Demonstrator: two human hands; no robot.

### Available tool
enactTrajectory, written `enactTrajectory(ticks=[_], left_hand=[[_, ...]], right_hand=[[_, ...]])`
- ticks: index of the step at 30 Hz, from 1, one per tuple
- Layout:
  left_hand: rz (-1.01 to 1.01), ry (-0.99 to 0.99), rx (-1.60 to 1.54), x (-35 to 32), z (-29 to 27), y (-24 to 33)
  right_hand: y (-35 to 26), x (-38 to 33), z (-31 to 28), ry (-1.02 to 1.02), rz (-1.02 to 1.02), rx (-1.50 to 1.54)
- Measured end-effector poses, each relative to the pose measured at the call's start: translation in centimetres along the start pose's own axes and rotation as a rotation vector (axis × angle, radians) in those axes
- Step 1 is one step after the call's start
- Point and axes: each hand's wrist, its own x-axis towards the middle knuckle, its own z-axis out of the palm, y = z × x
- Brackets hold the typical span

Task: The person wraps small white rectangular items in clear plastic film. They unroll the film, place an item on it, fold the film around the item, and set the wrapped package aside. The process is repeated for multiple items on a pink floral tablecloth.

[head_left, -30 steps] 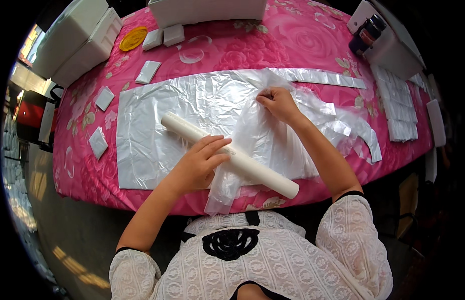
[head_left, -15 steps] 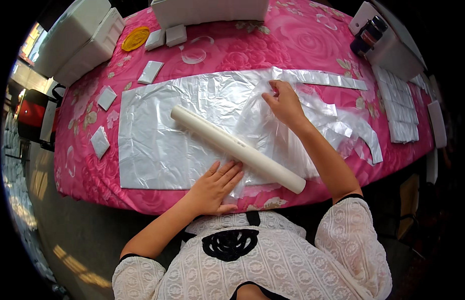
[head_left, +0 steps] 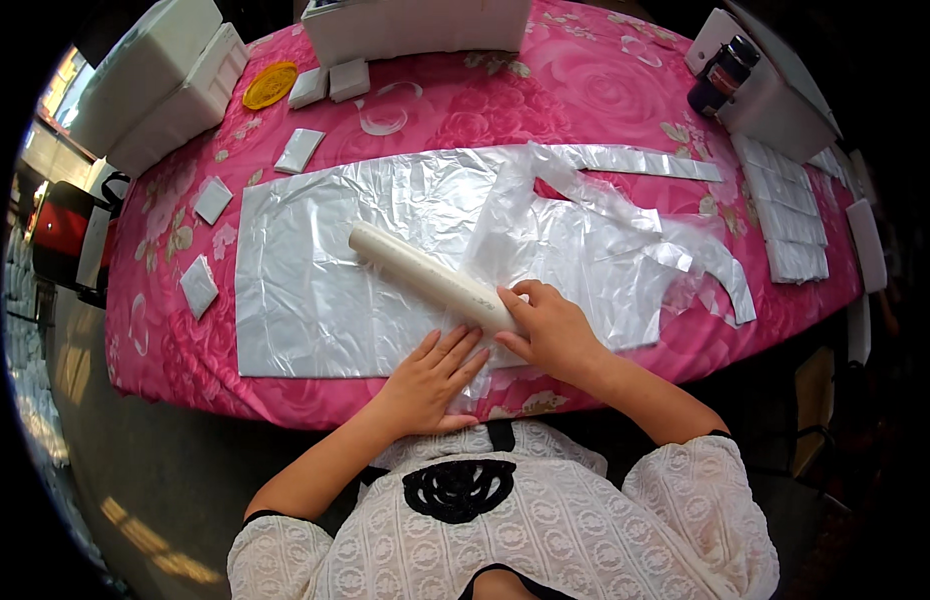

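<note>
A thin, shiny translucent plastic sheet (head_left: 295,290) with strap-like strips at its right side, shaped like a disposable apron, lies spread over the table. A white tube (head_left: 415,265) rests slantwise on it, its far end up to the left. My right hand (head_left: 555,335) is closed over the tube's nearer part, thumb on the near side and fingers on the far side; hand and forearm hide that end. My left hand (head_left: 430,380) lies flat on the sheet's near edge, fingers stretched out, just below the tube.
A pink floral tablecloth (head_left: 585,90) covers the table. White foam boxes (head_left: 415,28) stand along the back, with a dark flask (head_left: 723,76) at the right. Folded plastic packets (head_left: 300,150) and a yellow coil (head_left: 270,85) lie at the left, stacked packets (head_left: 785,215) at the right.
My right hand has come down from the sheet's far edge onto the tube and closed over it. The sheet's right part now lies flatter. My left hand has stayed in place.
</note>
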Motion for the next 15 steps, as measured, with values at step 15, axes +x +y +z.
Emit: enactTrajectory(ticks=[15], left_hand=[[-0.063, 0.047, -0.082, -0.2, 1.3, 1.3]], right_hand=[[5.9, 1.7, -2.7, 0.213, 0.314, -0.167]])
